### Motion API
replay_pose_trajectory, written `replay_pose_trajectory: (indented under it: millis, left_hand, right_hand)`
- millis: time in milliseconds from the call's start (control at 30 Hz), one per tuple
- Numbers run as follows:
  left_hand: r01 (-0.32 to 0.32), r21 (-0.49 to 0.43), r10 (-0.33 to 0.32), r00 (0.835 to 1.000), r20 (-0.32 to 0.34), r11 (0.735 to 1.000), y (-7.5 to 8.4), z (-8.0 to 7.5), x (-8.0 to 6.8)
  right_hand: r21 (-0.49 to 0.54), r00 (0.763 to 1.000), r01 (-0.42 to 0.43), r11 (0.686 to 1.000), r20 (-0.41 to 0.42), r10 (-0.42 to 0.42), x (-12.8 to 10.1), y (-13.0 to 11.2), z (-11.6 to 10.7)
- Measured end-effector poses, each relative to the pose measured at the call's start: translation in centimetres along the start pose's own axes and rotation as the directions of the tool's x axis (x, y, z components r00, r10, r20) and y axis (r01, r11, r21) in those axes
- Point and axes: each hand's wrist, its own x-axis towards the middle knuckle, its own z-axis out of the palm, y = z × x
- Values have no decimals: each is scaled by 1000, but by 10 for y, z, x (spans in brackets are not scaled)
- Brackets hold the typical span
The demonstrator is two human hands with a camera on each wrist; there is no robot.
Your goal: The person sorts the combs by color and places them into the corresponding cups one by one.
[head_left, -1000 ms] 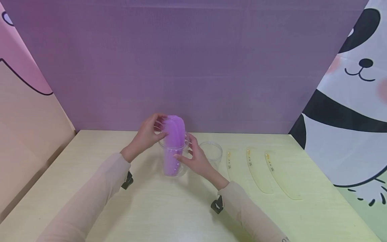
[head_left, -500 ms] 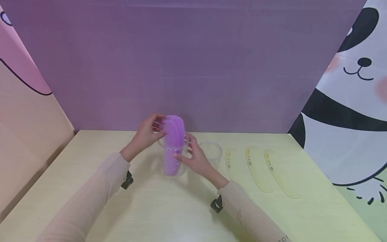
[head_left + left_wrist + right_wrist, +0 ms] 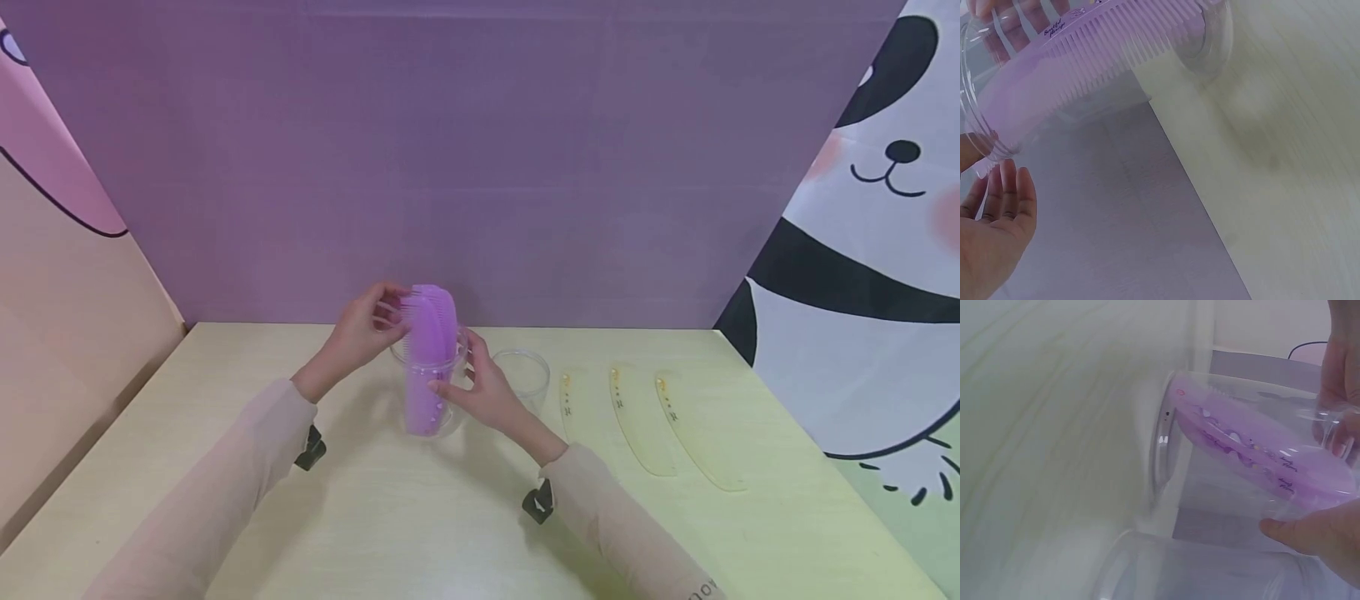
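A clear plastic cup (image 3: 429, 408) stands on the pale yellow table (image 3: 390, 517) with several purple combs (image 3: 431, 327) upright in it. My right hand (image 3: 467, 385) grips the cup's right side, thumb in front. My left hand (image 3: 379, 320) is at the combs' tops, fingers loosely spread and touching the teeth. In the left wrist view that hand (image 3: 999, 215) shows straight fingers beside the cup's rim (image 3: 982, 134), with the combs (image 3: 1104, 47) inside. The right wrist view shows the cup (image 3: 1241, 406), the combs (image 3: 1254, 450) and my thumb (image 3: 1319, 537).
A second, empty clear cup (image 3: 522, 377) stands just right of my right hand, also seen in the right wrist view as the cup (image 3: 1197, 569). Three yellow combs (image 3: 637, 417) lie side by side on the table's right. A purple wall (image 3: 480, 167) closes off the back.
My left hand has eased slightly left and its thumb has come off the combs. The cup, the combs and my right hand have hardly moved.
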Motion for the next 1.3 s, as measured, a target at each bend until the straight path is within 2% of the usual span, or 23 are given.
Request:
replay_pose_trajectory:
  millis: [233,400,767,1033,1300]
  left_hand:
    - [3,5,-3,1000,3,1000,1,-7,-3]
    - [-11,31,11,1000,-9,999,6,-13,-5]
    - [-38,47,39,999,-26,998,27,-21,-7]
    - [-83,53,83,996,-7,995,42,-15,-8]
    - [-117,32,115,993,36,993,55,1,-5]
  right_hand:
    - [-23,1000,-8,1000,-22,7,2,-9,-6]
    - [-27,999,27,999,-44,-29,3,-14,-13]
    - [-101,993,59,993,-95,-68,2,-23,-39]
    - [-100,987,46,994,-147,-60,-2,-24,-67]
    - [-124,982,-8,992,-186,-15,-17,-45,-89]
